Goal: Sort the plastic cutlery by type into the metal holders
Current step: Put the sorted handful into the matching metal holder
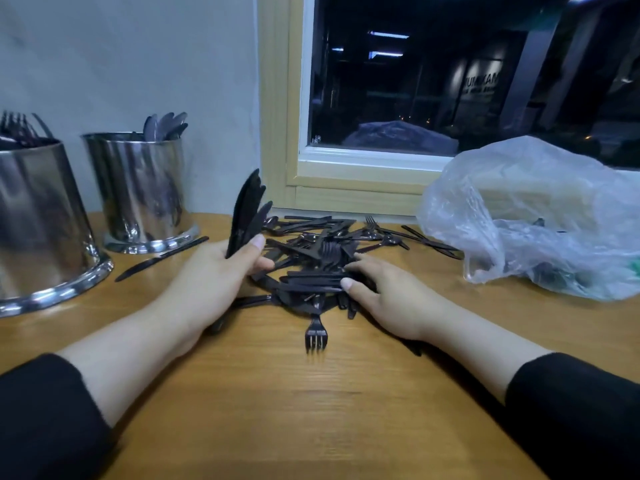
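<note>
Two bare hands, left hand (211, 271), right hand (388, 299); forearms uncovered; black long sleeves (45, 417) pushed up toward elbows.

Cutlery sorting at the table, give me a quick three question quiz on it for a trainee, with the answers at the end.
1. True or false: the left hand holds a bunch of knives upright.
2. Which holder shows fork tines above its rim? A) the near holder B) the far holder
3. Fill in: the right hand rests on the ____ of loose cutlery.

Key:
1. True.
2. A. The far holder shows knife blades.
3. Pile. One lone knife lies apart by the holders, and a plastic bag sits to the right.
</note>
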{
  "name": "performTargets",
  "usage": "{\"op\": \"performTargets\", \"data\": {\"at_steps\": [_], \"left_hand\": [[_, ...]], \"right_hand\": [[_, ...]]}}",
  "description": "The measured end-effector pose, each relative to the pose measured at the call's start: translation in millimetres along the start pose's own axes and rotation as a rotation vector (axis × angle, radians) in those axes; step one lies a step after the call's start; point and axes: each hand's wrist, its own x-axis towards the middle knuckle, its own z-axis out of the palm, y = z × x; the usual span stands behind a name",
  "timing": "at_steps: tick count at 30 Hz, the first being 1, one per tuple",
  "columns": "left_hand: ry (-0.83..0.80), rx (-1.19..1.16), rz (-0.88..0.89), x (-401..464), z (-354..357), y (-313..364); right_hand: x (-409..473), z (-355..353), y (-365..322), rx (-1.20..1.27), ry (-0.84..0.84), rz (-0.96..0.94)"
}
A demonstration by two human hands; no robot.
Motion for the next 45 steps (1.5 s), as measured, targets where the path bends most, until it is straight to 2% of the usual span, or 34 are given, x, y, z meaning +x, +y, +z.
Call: {"op": "performTargets", "data": {"at_steps": [3,6,13,21,27,35,40,42,45], "left_hand": [[-0.002,0.006,-0.009,-2,0,-1],[0.034,0.002,0.008,-1,-5,-5],[0.169,0.063,0.14,9,-17,-7],[0.137,0.164,0.178,4,-21,1],[0.112,0.16,0.142,0,-24,2],[0.11,0.175,0.022,4,-28,-5],[0.06,0.076,-0.024,7,-27,-8],[0.091,0.055,-0.024,7,-28,-8],[0.199,0.055,-0.021,11,-30,-7]], "right_hand": [[1,-6,-12,0.149,0.158,0.076],[14,-12,-1,0.17,0.255,0.167],[65,-13,53,-0.009,0.136,0.418],[114,-8,88,-0.139,0.022,0.564],[114,2,71,-0.161,0.046,0.436],[73,9,3,0.016,0.052,0.202],[62,2,-16,0.141,0.217,0.094],[69,-4,-20,0.127,0.249,0.058],[94,-12,-29,0.083,0.154,0.016]]}}
